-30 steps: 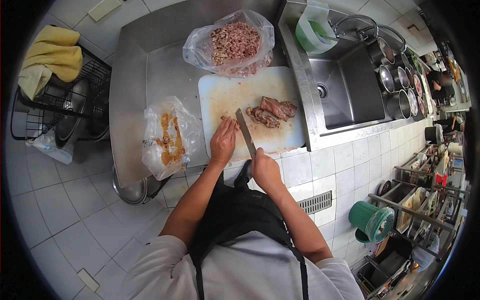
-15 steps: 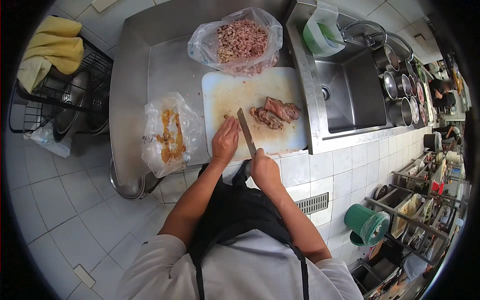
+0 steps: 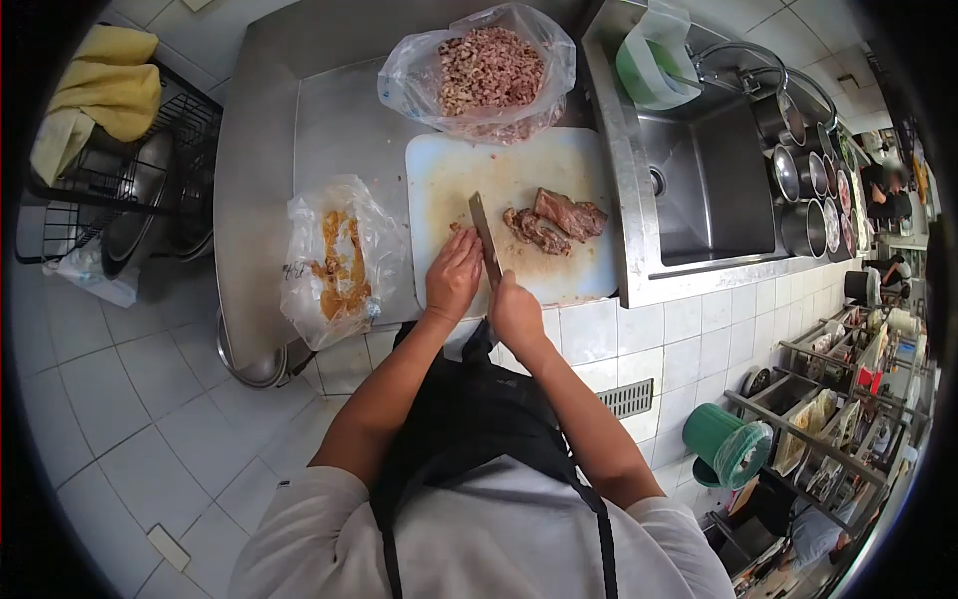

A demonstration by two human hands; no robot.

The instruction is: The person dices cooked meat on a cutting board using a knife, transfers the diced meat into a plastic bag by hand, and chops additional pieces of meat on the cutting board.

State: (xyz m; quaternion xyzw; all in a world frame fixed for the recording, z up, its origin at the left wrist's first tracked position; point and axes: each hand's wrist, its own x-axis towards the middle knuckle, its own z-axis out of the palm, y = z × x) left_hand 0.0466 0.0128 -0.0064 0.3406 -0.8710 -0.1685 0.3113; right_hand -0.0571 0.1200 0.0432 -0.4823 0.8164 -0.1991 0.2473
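My right hand (image 3: pixel 516 317) is closed around the handle of a broad-bladed knife (image 3: pixel 485 235), whose blade points away from me over the white cutting board (image 3: pixel 439 170). Just left of the blade, my left hand (image 3: pixel 454 278) rests on the board with its fingers pressed together. A small piece of meat (image 3: pixel 456 227) peeks out at its fingertips; the rest under them is hidden. Right of the knife lie a chunk of brownish-red meat (image 3: pixel 571 213) and a thinner, ragged strip of meat (image 3: pixel 535 233).
Beyond the board stands a clear plastic bag (image 3: pixel 404 85) of diced meat. Another plastic bag (image 3: pixel 299 230) with yellowish-brown scraps lies left on the steel counter (image 3: pixel 344 120). To the right is a sink (image 3: pixel 709 190), with a green container (image 3: pixel 639 75) and several metal pots (image 3: pixel 801 225) around it.
The knife and my right hand have shifted left, bringing the blade against my left fingers. The view has moved slightly; the large meat pieces stay on the board.
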